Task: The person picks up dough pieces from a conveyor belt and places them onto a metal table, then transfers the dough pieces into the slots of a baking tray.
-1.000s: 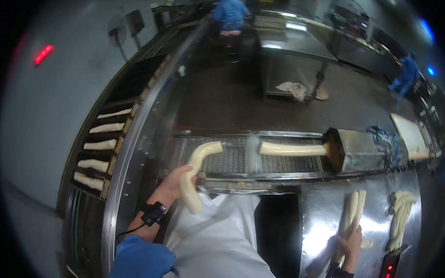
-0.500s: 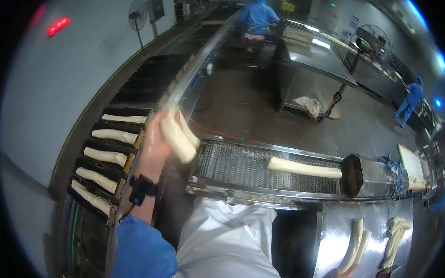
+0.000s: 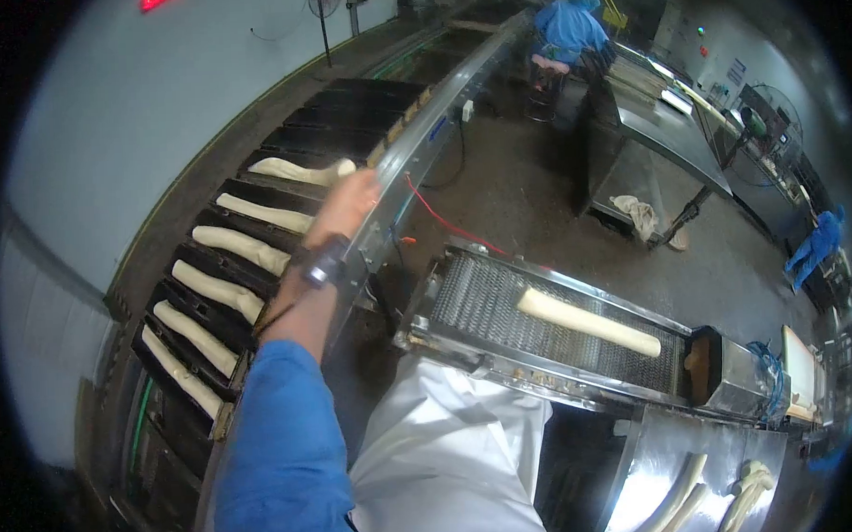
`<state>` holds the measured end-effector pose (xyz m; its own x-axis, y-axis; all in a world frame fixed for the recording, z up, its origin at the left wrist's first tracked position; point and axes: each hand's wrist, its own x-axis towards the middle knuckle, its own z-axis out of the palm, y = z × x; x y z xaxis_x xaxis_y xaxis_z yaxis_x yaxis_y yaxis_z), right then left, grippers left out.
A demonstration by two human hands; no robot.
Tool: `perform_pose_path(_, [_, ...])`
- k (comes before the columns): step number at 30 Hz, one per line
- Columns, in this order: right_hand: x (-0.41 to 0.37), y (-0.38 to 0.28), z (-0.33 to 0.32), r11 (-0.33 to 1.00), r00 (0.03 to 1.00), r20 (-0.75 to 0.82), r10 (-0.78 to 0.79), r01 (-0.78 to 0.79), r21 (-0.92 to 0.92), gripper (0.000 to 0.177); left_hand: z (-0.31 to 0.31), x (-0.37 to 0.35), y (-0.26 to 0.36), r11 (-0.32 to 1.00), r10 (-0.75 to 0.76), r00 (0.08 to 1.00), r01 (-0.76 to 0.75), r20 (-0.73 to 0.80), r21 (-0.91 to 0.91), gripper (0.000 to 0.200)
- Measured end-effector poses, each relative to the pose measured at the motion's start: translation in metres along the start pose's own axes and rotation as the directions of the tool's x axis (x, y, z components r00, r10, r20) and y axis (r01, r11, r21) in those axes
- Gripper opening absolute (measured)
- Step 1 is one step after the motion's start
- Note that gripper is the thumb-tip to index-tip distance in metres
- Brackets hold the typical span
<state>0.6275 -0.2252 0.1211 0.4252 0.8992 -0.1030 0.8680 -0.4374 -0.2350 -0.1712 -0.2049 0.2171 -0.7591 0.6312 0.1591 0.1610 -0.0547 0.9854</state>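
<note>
My left hand (image 3: pixel 351 203) is at the near end of a pale dough strip (image 3: pixel 301 171), its fingers curled against it. That strip lies lengthwise in a dark, narrow baking tin on the left. Several more tins nearer to me each hold one dough strip, such as this dough piece (image 3: pixel 222 290). A single dough roll (image 3: pixel 587 321) rests on the mesh conveyor (image 3: pixel 460 293) in front of me. My right hand is out of view. At the bottom right, several dough pieces (image 3: pixel 683 496) lie on a metal table (image 3: pixel 631 484).
Beyond my left hand, the row of dark tins (image 3: pixel 346 119) continues beside a long metal rail (image 3: pixel 440 125). A person in blue (image 3: pixel 568 31) is at the far end, near a steel table (image 3: pixel 670 140). Another person (image 3: pixel 815 248) stands far right. A metal housing (image 3: pixel 744 372) covers the conveyor's right end.
My left hand has moved forward and left from above the rail to a tin, and the folded dough it carried now lies stretched there. My right hand has left the view. The camera has turned.
</note>
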Motion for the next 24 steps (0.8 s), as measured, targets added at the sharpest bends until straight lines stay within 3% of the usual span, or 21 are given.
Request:
perform_pose_path(1, [0.004,0.005,0.001,1.000,1.000,-0.004,0.007,-0.007,-0.010,0.089,0.013,0.012,-0.064,0.970,0.244,0.966,-0.242,0.084,-0.032,0.032])
perform_pose_path(2, [0.016,0.009,0.008,0.998,0.998,0.037,0.058,-0.058,-0.002,0.084,0.059,-0.009,-0.039,0.989,-0.113,0.992,0.119,0.062,-0.092,0.036])
perform_pose_path(3, [0.028,0.013,0.017,0.994,0.991,0.079,0.111,-0.112,0.004,0.080,0.100,-0.025,-0.022,0.954,-0.023,0.989,-0.022,0.148,0.298,0.040])
perform_pose_path(4, [0.039,0.015,0.029,0.992,0.989,0.074,0.124,-0.125,-0.003,0.080,0.132,-0.019,-0.061,0.917,0.118,0.962,-0.201,0.247,0.344,0.043])
perform_pose_path(6, [0.066,0.019,0.056,0.998,0.998,-0.047,0.041,-0.039,0.045,0.072,0.184,-0.046,-0.068,0.829,-0.002,0.859,-0.284,0.511,0.481,0.057])
perform_pose_path(8, [0.073,0.041,0.072,0.997,0.985,-0.173,-0.023,0.037,0.074,0.065,0.221,-0.065,-0.091,0.486,0.068,0.624,-0.702,0.778,0.520,0.061])
perform_pose_path(9, [0.072,0.038,0.065,0.991,0.996,-0.093,-0.004,0.017,0.136,0.065,0.234,-0.077,-0.084,0.468,0.010,0.615,-0.700,0.789,0.539,0.059])
perform_pose_path(11, [0.053,0.017,0.059,0.996,0.978,-0.210,-0.014,0.032,0.086,0.064,0.252,-0.090,-0.070,0.440,-0.055,0.624,-0.685,0.779,0.580,0.053])
perform_pose_path(12, [0.044,-0.003,0.045,0.996,0.993,-0.077,0.092,-0.090,0.020,0.071,0.255,-0.090,-0.068,0.428,-0.059,0.651,-0.668,0.757,0.608,0.051])
perform_pose_path(14, [0.024,-0.027,0.032,0.994,0.992,-0.087,0.095,-0.100,-0.051,0.078,0.252,-0.084,-0.070,0.481,-0.053,0.690,-0.616,0.722,0.624,0.043])
perform_pose_path(16, [0.013,-0.042,0.030,0.992,0.989,-0.107,0.102,-0.110,-0.069,0.079,0.233,-0.069,-0.056,0.609,-0.084,0.656,-0.562,0.750,0.560,0.040])
perform_pose_path(20, [0.025,-0.040,0.031,0.975,0.981,-0.184,0.058,-0.095,-0.203,0.080,0.207,-0.062,-0.052,0.596,-0.060,0.590,-0.626,0.805,0.503,0.038])
perform_pose_path(23, [0.028,-0.048,0.026,0.966,0.994,-0.037,0.107,-0.113,-0.233,0.083,0.183,-0.068,-0.060,0.546,-0.092,0.733,-0.529,0.674,0.650,0.039])
perform_pose_path(24, [0.026,-0.055,0.022,0.965,0.993,-0.037,0.108,-0.114,-0.235,0.083,0.177,-0.068,-0.061,0.548,-0.093,0.732,-0.528,0.674,0.649,0.039])
